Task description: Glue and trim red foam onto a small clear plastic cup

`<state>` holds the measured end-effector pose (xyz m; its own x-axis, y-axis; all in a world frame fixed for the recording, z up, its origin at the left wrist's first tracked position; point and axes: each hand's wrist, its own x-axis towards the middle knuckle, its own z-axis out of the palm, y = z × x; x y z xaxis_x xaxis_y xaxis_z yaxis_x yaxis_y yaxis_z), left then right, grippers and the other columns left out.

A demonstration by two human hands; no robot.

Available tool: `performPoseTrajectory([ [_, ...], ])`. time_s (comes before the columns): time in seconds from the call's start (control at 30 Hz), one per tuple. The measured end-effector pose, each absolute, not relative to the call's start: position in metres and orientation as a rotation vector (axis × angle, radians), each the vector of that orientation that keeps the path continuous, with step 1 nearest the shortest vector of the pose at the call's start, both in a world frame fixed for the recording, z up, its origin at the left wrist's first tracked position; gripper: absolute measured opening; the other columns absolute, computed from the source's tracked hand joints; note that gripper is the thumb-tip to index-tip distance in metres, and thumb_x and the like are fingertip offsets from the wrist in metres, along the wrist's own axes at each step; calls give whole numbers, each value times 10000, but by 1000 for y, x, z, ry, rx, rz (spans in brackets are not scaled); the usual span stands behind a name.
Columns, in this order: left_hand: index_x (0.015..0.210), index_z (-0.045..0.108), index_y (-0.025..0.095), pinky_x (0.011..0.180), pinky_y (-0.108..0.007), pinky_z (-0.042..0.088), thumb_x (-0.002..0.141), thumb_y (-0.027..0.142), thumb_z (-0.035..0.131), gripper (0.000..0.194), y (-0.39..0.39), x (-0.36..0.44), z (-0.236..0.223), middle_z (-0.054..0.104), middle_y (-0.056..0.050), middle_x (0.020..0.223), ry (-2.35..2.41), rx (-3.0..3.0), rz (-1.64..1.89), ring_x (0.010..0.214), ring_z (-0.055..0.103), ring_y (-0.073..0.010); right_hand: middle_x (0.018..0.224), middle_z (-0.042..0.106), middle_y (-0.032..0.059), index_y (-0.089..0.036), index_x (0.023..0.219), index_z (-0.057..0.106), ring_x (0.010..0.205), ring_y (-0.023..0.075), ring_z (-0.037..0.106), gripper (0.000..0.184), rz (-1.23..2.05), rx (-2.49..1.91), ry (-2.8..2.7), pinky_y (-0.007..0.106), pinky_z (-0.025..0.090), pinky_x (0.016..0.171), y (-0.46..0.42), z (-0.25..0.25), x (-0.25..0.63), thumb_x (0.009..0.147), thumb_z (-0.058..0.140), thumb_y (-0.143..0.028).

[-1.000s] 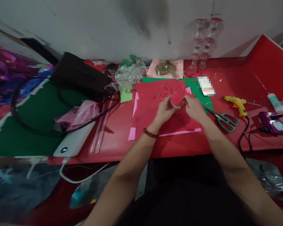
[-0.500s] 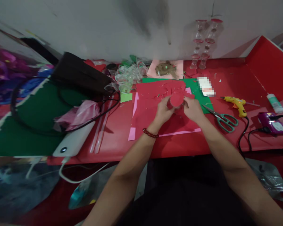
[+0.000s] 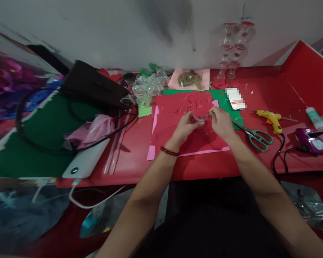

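My left hand [image 3: 183, 128] is closed around a small clear plastic cup [image 3: 201, 118] with red paper over its top. The cup is tilted, so its clear side shows. Close by its right edge, my right hand [image 3: 221, 122] has its fingers pinched together; what lies between them is too small to make out. Both hands are above a red paper sheet [image 3: 174, 134] with pink paper under it. Red cut scraps [image 3: 190, 101] are strewn on the sheet's far part. Green-handled scissors [image 3: 260, 139] lie to the right of my right hand.
A yellow glue gun [image 3: 270, 118], a glue bottle [image 3: 316, 118] and a purple plugged-in device [image 3: 312, 140] are at right. Behind stand joined clear cups [image 3: 235, 52], soil on paper [image 3: 190, 77] and a cup pile [image 3: 150, 86]. At left are a white power bank [image 3: 84, 161] and black cable.
The cup has turned in my left hand: its red round top faced me before, and now the clear side shows more. My right hand has shifted slightly, staying at the cup's right edge.
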<state>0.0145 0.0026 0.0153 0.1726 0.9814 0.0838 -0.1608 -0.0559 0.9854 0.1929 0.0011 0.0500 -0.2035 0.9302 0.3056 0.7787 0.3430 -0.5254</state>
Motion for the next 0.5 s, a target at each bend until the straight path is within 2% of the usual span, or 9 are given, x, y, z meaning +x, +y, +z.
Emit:
performPoseTrajectory([
  [0.1,1004,745,178,893,-360,579,574,320,969,505,4,11,14,800,-74,984,878,1195,1150,937,746,-233,913,697,93,-233,914,566,886,253,636,145,400,-1453,-1934,352,449,791,5,44,197,966,451,-161],
  [0.27,989,743,182,888,-357,578,554,356,986,528,5,9,15,803,-72,985,891,1155,1187,935,738,-231,946,725,57,-230,884,610,922,225,668,174,681,-1335,-1773,361,507,861,6,45,197,811,520,-100],
  [0.4,999,724,176,897,-368,577,558,358,973,537,6,12,18,795,-75,1000,956,1237,1223,926,727,-228,871,727,31,-217,839,633,823,199,662,33,938,-1325,-1688,343,505,804,2,52,191,827,606,-231],
  [0.5,983,709,176,908,-378,569,600,327,942,473,5,12,17,781,-73,1003,1028,1367,1220,927,719,-232,819,708,22,-211,786,621,777,187,632,147,899,-1439,-1727,322,461,755,-1,57,187,841,678,-334],
])
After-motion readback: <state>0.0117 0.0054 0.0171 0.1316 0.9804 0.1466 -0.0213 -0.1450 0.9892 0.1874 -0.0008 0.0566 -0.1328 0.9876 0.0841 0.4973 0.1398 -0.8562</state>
